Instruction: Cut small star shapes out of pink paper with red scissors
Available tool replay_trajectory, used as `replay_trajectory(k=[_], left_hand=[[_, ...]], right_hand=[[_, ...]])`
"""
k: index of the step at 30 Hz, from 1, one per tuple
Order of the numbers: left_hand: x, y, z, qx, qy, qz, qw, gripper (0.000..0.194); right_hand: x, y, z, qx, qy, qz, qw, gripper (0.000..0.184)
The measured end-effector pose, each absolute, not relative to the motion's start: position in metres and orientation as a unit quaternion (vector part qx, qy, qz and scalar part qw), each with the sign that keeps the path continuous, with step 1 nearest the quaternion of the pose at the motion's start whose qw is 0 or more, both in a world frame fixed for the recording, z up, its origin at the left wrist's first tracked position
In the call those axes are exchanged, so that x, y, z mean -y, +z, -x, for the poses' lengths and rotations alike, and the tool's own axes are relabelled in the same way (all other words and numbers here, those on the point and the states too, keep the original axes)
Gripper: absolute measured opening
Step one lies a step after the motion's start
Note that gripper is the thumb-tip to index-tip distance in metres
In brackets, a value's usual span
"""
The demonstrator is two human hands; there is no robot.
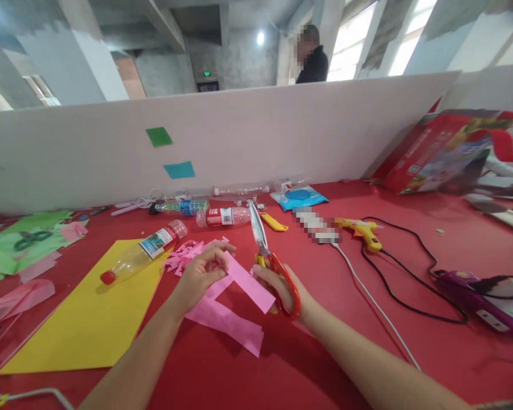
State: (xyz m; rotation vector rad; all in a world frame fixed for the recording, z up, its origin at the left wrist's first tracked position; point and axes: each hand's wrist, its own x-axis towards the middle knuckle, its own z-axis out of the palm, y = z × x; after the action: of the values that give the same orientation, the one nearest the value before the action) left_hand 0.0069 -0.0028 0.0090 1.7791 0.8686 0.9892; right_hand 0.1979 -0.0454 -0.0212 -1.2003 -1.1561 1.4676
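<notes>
Between finger and thumb, my left hand (205, 270) pinches a pink paper strip (250, 283) that slants down to the right. My right hand (282, 287) grips scissors (287, 279) with red and yellow handles. Their blades point up and away, beyond the strip, and look nearly closed. More pink strips (228, 324) lie on the red table under my hands. Behind my left hand is a heap of small pink paper pieces (182, 256).
A yellow sheet (81, 319) lies left, with a clear bottle (143, 253) on it. Further back are more bottles (222, 217), a yellow cutter (274, 222) and a blue wipes pack (299, 197). A yellow glue gun (363, 230) with a black cord lies right. A white partition (239, 136) stands behind.
</notes>
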Motion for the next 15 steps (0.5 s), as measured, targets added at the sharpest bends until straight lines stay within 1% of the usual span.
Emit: replay_trajectory(k=[4, 5, 7, 9, 11, 13, 15], left_hand=[[0.008, -0.008, -0.017, -0.369, 0.439, -0.681, 0.455, 0.006], [0.009, -0.011, -0.019, -0.372, 0.458, -0.652, 0.476, 0.007], [0.012, -0.014, -0.022, -0.376, 0.489, -0.571, 0.542, 0.015], [0.015, -0.016, -0.024, -0.368, 0.477, -0.511, 0.613, 0.020], [0.019, -0.018, -0.026, -0.360, 0.447, -0.496, 0.652, 0.019], [0.023, -0.020, -0.029, -0.371, 0.431, -0.512, 0.645, 0.019], [0.027, -0.022, -0.031, -0.397, 0.425, -0.532, 0.615, 0.021]], right_hand=[[0.050, -0.017, -0.197, 0.487, 0.637, 0.417, 0.428, 0.024], [0.052, -0.015, -0.197, 0.492, 0.630, 0.427, 0.423, 0.023], [0.054, -0.011, -0.195, 0.489, 0.608, 0.458, 0.425, 0.023], [0.055, -0.009, -0.194, 0.493, 0.582, 0.485, 0.428, 0.021], [0.055, -0.009, -0.192, 0.493, 0.560, 0.513, 0.425, 0.020], [0.056, -0.010, -0.190, 0.479, 0.547, 0.544, 0.418, 0.020], [0.057, -0.011, -0.188, 0.468, 0.546, 0.565, 0.405, 0.024]])
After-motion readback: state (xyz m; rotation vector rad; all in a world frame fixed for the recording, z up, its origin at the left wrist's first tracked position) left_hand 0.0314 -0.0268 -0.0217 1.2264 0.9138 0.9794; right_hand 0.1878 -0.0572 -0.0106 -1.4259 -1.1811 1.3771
